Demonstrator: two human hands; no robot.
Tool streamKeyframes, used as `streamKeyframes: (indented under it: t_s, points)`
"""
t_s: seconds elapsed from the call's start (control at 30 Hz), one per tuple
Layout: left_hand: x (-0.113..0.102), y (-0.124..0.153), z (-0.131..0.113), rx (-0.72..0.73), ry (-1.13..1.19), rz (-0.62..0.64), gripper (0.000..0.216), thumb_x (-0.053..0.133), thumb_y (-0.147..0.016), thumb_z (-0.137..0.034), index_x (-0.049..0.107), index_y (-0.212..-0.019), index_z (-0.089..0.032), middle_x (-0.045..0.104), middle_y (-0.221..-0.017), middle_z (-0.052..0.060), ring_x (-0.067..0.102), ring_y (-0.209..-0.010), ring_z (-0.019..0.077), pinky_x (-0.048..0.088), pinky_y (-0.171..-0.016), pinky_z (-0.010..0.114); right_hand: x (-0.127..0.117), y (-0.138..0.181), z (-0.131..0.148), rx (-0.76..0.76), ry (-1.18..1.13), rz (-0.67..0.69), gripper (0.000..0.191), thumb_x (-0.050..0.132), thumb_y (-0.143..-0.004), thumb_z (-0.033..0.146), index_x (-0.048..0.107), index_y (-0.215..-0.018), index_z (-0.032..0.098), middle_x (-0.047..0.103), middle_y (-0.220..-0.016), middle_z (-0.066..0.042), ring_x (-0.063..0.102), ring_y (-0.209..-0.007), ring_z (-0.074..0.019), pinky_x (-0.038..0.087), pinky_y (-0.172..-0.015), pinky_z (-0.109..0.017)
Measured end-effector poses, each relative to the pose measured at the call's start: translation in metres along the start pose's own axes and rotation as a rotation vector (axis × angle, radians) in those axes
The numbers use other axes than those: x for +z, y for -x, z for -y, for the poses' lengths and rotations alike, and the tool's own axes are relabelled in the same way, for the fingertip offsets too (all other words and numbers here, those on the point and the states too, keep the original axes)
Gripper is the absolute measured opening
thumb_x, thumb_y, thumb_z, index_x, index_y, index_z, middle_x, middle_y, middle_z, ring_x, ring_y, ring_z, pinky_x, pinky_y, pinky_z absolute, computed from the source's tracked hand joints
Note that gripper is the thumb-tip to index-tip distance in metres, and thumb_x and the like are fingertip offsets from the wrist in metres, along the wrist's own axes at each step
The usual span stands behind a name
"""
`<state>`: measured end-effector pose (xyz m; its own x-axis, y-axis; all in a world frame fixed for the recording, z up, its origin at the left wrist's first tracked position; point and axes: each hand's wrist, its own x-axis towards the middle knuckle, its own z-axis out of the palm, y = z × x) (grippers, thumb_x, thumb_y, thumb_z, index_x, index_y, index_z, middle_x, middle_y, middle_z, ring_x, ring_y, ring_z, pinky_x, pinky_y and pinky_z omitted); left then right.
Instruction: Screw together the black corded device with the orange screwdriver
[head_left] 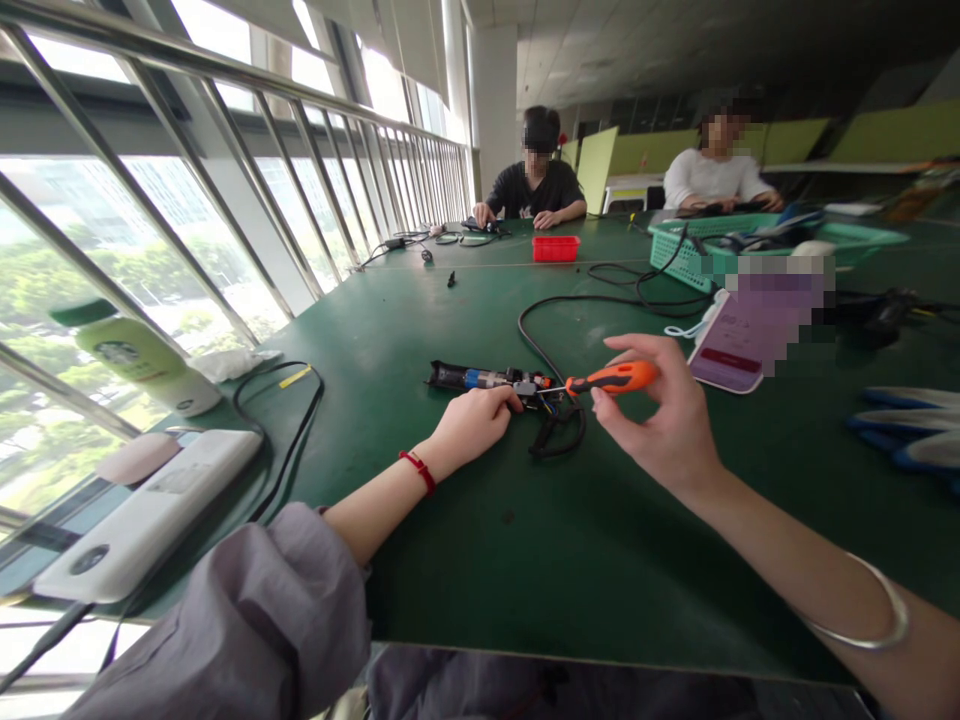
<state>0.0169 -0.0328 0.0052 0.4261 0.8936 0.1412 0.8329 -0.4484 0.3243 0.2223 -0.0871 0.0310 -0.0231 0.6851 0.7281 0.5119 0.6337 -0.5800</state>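
An opened, black-cased electric device [480,378] lies on the green table, its blue and metal inner parts and thin wires showing. A black cord runs from it to the right. My left hand [476,425] grips the near side of the device, fingers curled against it and partly hidden. Between the thumb and fingers of my right hand [667,420] is a screwdriver [619,378] with an orange and black handle. Its thin shaft points left into the device's wired end; whether the tip sits on a screw is too small to tell.
A phone [739,335] leans near a green basket [679,255] at right, with gloves [907,425] nearer me. A red tray [556,249] stands farther back. At left are a bottle [139,355], a white power bank [161,510] and a cable [296,450]. Two people sit across the table.
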Motion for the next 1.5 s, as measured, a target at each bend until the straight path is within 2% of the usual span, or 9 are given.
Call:
streamKeyframes:
  t_s: [0.1,0.37,0.63,0.73,0.83,0.9,1.03,1.27,1.5]
  points:
    - [-0.0004,0.0006,-0.0005,-0.004,0.0,-0.005,0.03,0.039,-0.08,-0.016,0.066,-0.093,-0.023,0.067,-0.087,0.001,0.06,-0.08,0.0171,0.047,-0.074,0.026,-0.0036,-0.0034,-0.0042,0.006,-0.034,0.007,0.044,0.064,-0.072,0.022,0.046,-0.112,0.024,0.06,-0.084,-0.003,0.061,-0.072,-0.0172,0.051,-0.067,-0.031]
    - [0.0014,0.0002,0.0009,0.013,0.005,-0.021,0.03,0.038,-0.08,-0.016,0.065,-0.091,-0.024,0.066,-0.087,0.0,0.06,-0.08,0.0176,0.046,-0.072,0.027,-0.0074,-0.0027,0.002,0.137,0.12,0.108,0.017,0.057,-0.081,0.035,0.057,-0.089,0.02,0.038,-0.047,0.008,0.035,-0.04,-0.0076,0.03,-0.044,-0.023]
    - [0.0016,-0.0007,0.0019,0.012,-0.005,-0.014,0.029,0.038,-0.081,-0.017,0.065,-0.092,-0.024,0.067,-0.088,0.0,0.06,-0.078,0.0171,0.046,-0.071,0.026,-0.0059,-0.0063,-0.0019,-0.015,0.081,-0.019,0.035,0.06,-0.075,0.022,0.051,-0.109,0.023,0.057,-0.077,-0.001,0.059,-0.069,-0.0167,0.048,-0.066,-0.03]
    - [0.002,-0.0006,0.0024,0.018,0.003,-0.016,0.029,0.039,-0.081,-0.016,0.065,-0.092,-0.024,0.067,-0.089,0.0,0.06,-0.08,0.0173,0.046,-0.072,0.026,-0.0076,-0.0057,0.0001,0.07,0.129,0.034,0.016,0.057,-0.08,0.031,0.058,-0.093,0.021,0.053,-0.06,0.003,0.052,-0.05,-0.0127,0.041,-0.049,-0.025]
    - [0.0015,-0.0001,0.0019,0.011,0.006,-0.012,0.029,0.04,-0.08,-0.015,0.065,-0.092,-0.024,0.067,-0.088,0.0,0.061,-0.08,0.0174,0.047,-0.072,0.026,-0.0082,-0.0042,0.0026,0.086,0.169,0.073,0.019,0.052,-0.084,0.035,0.06,-0.075,0.02,0.049,-0.05,0.003,0.044,-0.041,-0.0098,0.032,-0.041,-0.024]
    - [0.0009,0.0002,0.0013,0.013,0.005,-0.014,0.029,0.039,-0.08,-0.015,0.065,-0.092,-0.024,0.067,-0.089,0.0,0.061,-0.08,0.0173,0.047,-0.072,0.026,-0.0073,-0.0034,0.0027,0.056,0.151,0.05,0.011,0.054,-0.082,0.029,0.06,-0.085,0.02,0.053,-0.055,0.003,0.048,-0.045,-0.0103,0.037,-0.045,-0.023]
    - [0.0009,0.0002,0.0012,0.008,0.002,-0.016,0.03,0.038,-0.081,-0.016,0.065,-0.092,-0.024,0.067,-0.087,0.0,0.061,-0.079,0.0174,0.047,-0.072,0.027,-0.005,-0.0036,-0.0004,0.013,0.104,-0.022,0.037,0.061,-0.073,0.022,0.051,-0.109,0.02,0.059,-0.075,0.0,0.059,-0.064,-0.0147,0.048,-0.063,-0.027]
    - [0.0014,-0.0005,0.0017,0.016,0.013,-0.024,0.03,0.038,-0.081,-0.016,0.064,-0.092,-0.024,0.067,-0.088,0.0,0.061,-0.08,0.0177,0.046,-0.071,0.027,-0.0065,-0.0029,0.0046,0.178,0.112,0.113,0.016,0.056,-0.081,0.036,0.059,-0.083,0.021,0.05,-0.049,0.005,0.047,-0.041,-0.0104,0.038,-0.045,-0.023]
    - [0.0021,-0.0005,0.0023,0.002,-0.009,-0.02,0.03,0.038,-0.081,-0.017,0.065,-0.092,-0.024,0.067,-0.085,0.0,0.06,-0.077,0.0173,0.046,-0.07,0.026,-0.0022,-0.0037,-0.0019,0.029,0.03,0.003,0.041,0.061,-0.074,0.021,0.048,-0.113,0.021,0.06,-0.08,-0.002,0.061,-0.072,-0.0165,0.05,-0.069,-0.029]
